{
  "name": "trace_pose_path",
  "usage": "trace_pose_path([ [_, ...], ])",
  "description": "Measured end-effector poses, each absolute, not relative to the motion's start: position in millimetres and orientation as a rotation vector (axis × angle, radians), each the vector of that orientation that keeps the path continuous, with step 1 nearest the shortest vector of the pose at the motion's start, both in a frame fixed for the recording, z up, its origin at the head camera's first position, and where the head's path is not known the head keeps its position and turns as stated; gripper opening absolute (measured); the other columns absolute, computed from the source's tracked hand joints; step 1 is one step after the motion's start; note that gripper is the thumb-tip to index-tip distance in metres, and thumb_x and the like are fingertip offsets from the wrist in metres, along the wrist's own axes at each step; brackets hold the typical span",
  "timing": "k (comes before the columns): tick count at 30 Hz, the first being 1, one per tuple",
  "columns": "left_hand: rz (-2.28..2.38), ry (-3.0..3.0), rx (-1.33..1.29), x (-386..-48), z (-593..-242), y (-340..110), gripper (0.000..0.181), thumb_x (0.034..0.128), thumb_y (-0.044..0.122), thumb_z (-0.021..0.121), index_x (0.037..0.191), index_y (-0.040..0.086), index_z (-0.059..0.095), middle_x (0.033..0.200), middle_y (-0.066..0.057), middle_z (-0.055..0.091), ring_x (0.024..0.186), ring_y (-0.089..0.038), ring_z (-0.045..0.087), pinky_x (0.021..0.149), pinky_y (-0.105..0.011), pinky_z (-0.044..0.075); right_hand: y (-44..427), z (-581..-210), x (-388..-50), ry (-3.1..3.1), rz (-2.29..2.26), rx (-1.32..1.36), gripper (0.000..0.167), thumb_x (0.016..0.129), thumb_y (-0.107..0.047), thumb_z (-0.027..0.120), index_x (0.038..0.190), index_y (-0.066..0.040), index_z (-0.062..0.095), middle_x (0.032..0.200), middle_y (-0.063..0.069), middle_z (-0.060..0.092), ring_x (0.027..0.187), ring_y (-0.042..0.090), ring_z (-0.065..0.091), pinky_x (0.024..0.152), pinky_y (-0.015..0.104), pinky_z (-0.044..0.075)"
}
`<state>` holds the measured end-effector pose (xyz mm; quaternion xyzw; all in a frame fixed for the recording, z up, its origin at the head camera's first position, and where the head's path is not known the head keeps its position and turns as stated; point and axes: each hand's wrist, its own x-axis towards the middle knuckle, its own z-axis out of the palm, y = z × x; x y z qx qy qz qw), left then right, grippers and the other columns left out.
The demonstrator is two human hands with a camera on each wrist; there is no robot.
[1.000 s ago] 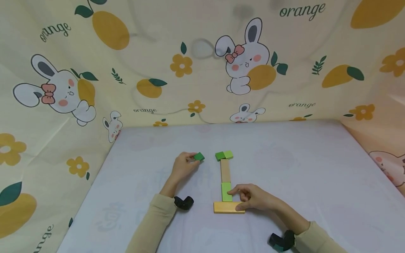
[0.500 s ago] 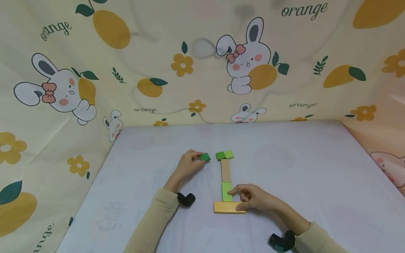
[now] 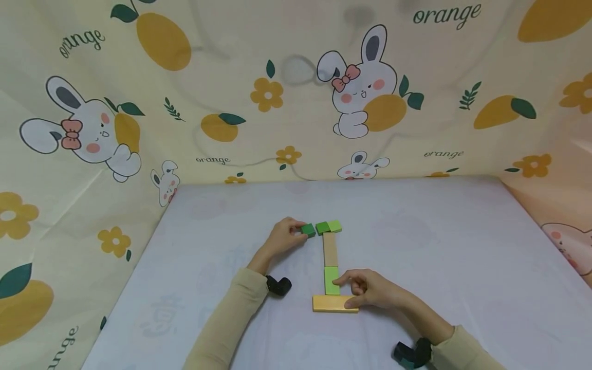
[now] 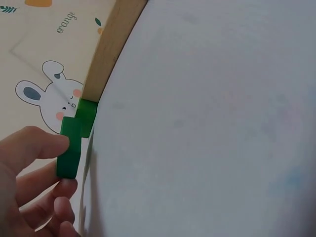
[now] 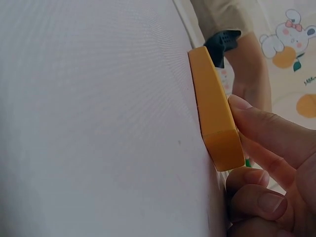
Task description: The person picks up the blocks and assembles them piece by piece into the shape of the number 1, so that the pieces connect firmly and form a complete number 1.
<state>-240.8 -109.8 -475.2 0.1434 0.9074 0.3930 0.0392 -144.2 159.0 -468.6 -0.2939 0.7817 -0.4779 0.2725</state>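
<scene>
Between thumb and fingers, my left hand [image 3: 281,239] pinches a dark green block [image 3: 308,230], also seen in the left wrist view. Just right of it lies a green block [image 3: 322,228] beside a light green block [image 3: 335,225]. Below these, a natural wood block [image 3: 330,250] and a longer light green block [image 3: 331,280] run in a line toward a crosswise yellow block [image 3: 326,304]. My right hand [image 3: 376,291] rests its thumb on the yellow block's right end, and its index fingertip touches the longer light green block. Its other fingers are bent.
All the blocks lie on a white-covered table [image 3: 203,308]. Behind it and along the sides hangs a cream cloth [image 3: 296,31] printed with rabbits and oranges. Black cameras [image 3: 279,287] sit at both wrists.
My left hand has moved to the right with the dark green block, bringing it close to the green block. The right hand and the other blocks stay where they were.
</scene>
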Motion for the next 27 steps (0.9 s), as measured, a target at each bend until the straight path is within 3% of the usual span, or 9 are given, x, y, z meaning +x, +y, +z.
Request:
trace_pose_path([
  [10,1.130,2.780,0.467,-246,-477,-99,0.035,0.0829,0.014,0.070,0.116,0.003,0.069,0.096,-0.014,0.063,0.077,-0.013,0.045,0.067,-0.019,0.034,160,-467,-144,2.091,-1.315,-0.796,0.044,0.079,-0.010,0.076,0.118,0.006,0.061,0.062,-0.001,0.035,0.059,-0.001,0.034,0.055,0.018,0.031],
  [27,1.105,2.771,0.398,-244,-478,-94,0.039,0.0832,0.014,0.068,0.121,0.004,0.066,0.109,-0.018,0.063,0.088,-0.018,0.051,0.073,-0.023,0.038,161,-471,-144,2.092,-1.315,-0.785,0.044,0.080,-0.011,0.075,0.118,0.005,0.061,0.064,-0.005,0.037,0.060,-0.002,0.035,0.056,0.018,0.033],
])
